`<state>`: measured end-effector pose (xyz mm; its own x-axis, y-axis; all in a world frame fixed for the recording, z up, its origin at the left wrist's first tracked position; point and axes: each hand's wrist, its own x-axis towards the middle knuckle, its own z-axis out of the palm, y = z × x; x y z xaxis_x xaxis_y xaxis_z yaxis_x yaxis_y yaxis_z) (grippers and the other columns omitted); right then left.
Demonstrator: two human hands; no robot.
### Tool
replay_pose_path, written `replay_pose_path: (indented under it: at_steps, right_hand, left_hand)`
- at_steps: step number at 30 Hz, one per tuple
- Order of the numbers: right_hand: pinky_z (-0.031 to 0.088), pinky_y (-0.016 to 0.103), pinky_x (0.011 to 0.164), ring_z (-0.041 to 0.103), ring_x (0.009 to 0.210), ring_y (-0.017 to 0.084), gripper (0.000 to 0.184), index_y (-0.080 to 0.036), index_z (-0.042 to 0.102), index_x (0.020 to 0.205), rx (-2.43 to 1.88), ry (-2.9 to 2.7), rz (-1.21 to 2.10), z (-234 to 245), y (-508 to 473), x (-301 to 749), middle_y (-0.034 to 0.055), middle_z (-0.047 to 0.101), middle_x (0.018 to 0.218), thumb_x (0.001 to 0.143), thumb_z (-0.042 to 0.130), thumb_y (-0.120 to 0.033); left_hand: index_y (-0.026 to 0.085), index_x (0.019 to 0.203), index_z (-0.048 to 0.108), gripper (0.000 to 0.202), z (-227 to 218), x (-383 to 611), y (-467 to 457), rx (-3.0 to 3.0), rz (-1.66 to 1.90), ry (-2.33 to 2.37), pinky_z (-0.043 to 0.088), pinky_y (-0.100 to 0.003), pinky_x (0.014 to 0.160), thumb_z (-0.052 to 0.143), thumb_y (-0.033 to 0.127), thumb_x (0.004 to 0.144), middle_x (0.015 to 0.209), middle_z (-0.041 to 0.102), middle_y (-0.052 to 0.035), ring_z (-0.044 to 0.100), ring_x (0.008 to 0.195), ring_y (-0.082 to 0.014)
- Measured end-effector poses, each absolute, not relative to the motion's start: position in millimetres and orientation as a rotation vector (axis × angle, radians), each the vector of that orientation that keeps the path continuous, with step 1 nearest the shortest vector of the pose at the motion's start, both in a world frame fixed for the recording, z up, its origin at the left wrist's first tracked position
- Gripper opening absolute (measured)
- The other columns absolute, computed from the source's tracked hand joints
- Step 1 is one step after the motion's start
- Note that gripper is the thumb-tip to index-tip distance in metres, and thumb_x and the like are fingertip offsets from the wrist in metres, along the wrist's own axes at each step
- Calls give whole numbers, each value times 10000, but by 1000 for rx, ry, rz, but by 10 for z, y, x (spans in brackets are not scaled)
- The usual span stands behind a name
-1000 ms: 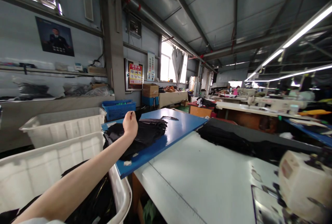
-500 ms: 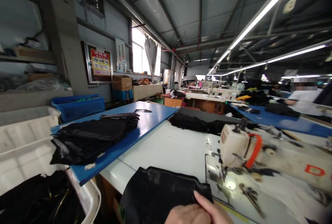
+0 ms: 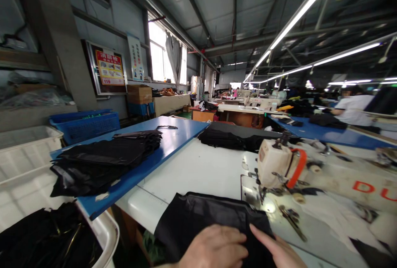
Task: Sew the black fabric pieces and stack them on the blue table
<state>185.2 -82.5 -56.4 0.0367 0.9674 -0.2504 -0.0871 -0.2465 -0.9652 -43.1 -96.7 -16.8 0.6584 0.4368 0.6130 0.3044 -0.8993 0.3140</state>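
Observation:
A black fabric piece [image 3: 198, 214] with a folded, seam-like upper edge lies at the front of the white sewing table, its left part hanging past the table edge. My left hand [image 3: 217, 245] is on top of it, fingers bent and pressed together on the cloth. Close by on the right, my right hand [image 3: 276, 245] has one digit laid along the fabric; its other fingers are hidden, the cloth apparently held between them. The fabric's right corner reaches the metal needle plate of the sewing machine [image 3: 274, 164], beside a lit spot and a pair of metal scissors or snips [image 3: 291, 222].
Stacked black fabric pieces [image 3: 105, 156] rest on a blue table [image 3: 182, 129] to the left. A white bin [image 3: 107, 226] holds dark cloth below it. More black fabric [image 3: 229, 135] lies behind the machine. Farther right, a person in a white shirt [image 3: 353, 106] is at another blue table.
My hands have moved apart, with the right one farther right. The fabric has shifted right, toward the machine. The camera view has turned slightly.

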Motion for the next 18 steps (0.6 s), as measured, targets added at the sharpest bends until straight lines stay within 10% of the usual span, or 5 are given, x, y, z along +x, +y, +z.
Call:
replay_pose_path:
  at_steps: [5,10,18]
  right_hand:
    - [482,404,872,553,1108,344,341,-287,709,929,-1254,-922,1508,-317,-973,1732,44,690,1042,600,732,-376]
    - [489,366,790,648,892,274,392,-191,705,946,-1214,-797,1631,60,-1103,1642,87,712,908,683,700,-481]
    - [391,205,535,543,515,102,177,-152,658,650,-1070,-809,1873,39,-1068,1522,-21,609,552,566,798,-220]
  left_hand:
    - [203,1303,461,593,175,-474,-630,2262,930,1068,325,-439,1064,643,153,740,1350,481,-108,436,1242,-271]
    - [158,1107,608,463,349,-399,-391,1708,530,631,474,-342,854,725,186,660,1015,658,-51,613,940,-233]
    - [252,1326,450,753,442,-373,-664,1693,572,630,457,-282,810,709,97,636,1008,623,-14,580,896,-175]
